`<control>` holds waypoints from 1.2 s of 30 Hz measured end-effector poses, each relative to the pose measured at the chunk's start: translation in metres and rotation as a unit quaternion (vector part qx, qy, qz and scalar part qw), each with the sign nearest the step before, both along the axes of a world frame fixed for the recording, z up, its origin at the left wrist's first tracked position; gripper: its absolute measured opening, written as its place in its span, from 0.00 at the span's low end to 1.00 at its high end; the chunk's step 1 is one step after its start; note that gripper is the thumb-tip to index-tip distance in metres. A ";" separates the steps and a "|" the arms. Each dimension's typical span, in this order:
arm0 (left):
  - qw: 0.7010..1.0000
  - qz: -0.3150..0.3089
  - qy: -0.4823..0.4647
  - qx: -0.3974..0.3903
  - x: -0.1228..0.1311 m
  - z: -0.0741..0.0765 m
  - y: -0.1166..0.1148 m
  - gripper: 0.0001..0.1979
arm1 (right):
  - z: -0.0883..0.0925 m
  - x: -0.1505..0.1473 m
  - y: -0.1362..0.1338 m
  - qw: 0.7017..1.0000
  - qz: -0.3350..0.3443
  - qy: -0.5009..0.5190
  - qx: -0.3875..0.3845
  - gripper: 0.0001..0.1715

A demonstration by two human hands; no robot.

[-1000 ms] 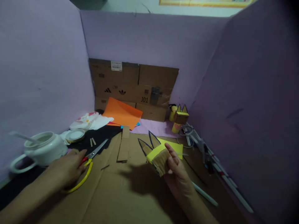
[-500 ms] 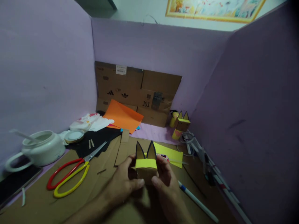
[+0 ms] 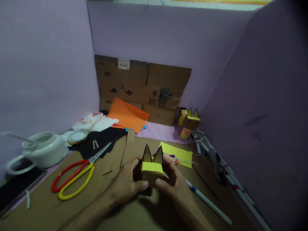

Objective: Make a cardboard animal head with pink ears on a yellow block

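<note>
One broad brown cardboard sheet [image 3: 96, 213] is spread below. One printed brown cardboard panel [image 3: 138, 88] is stood behind it. One orange paper sheet [image 3: 128, 115] is placed before the panel. One pair of red-and-yellow-handled scissors [image 3: 92, 159] and one rounded white pot [image 3: 49, 153] are set to the left. Two hands, the left hand [image 3: 130, 184] and the right hand [image 3: 174, 184], are found clamped on one small brown cardboard box [image 3: 152, 178] with a yellow paper top [image 3: 152, 167]. The box is centred between them, neither hand nearer, its two pointed, dark-edged ears [image 3: 147, 156] upright; contact with the cardboard sheet cannot be told. One white, blue-banded pen [image 3: 209, 201] is laid right of the right hand. Two thin pale strips [image 3: 94, 145] are placed beside the scissors.
</note>
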State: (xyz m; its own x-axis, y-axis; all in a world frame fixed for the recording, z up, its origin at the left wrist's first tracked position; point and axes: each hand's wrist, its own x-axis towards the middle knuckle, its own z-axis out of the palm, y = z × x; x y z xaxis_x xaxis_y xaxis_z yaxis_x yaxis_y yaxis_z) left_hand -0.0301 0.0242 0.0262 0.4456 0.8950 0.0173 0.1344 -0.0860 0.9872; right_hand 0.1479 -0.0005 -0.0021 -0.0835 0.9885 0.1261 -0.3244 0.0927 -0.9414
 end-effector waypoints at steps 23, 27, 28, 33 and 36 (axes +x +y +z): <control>0.819 0.208 0.502 0.183 -0.038 -0.009 0.049 0.15 | 0.006 0.015 0.010 0.958 -0.242 -0.146 -0.051 0.38; 0.832 0.238 0.461 0.195 -0.048 -0.015 0.057 0.13 | 0.007 0.010 0.009 0.966 -0.211 -0.138 -0.051 0.39; 0.836 0.253 0.443 0.202 -0.051 -0.016 0.059 0.13 | 0.007 0.009 0.009 0.969 -0.203 -0.133 -0.048 0.39; 0.846 0.368 0.305 0.236 -0.062 -0.003 0.062 0.19 | 0.005 0.006 0.008 0.981 -0.166 -0.096 -0.020 0.41; 0.896 0.348 0.188 0.202 -0.052 0.008 0.050 0.19 | 0.004 0.002 0.008 0.988 -0.139 -0.070 -0.017 0.42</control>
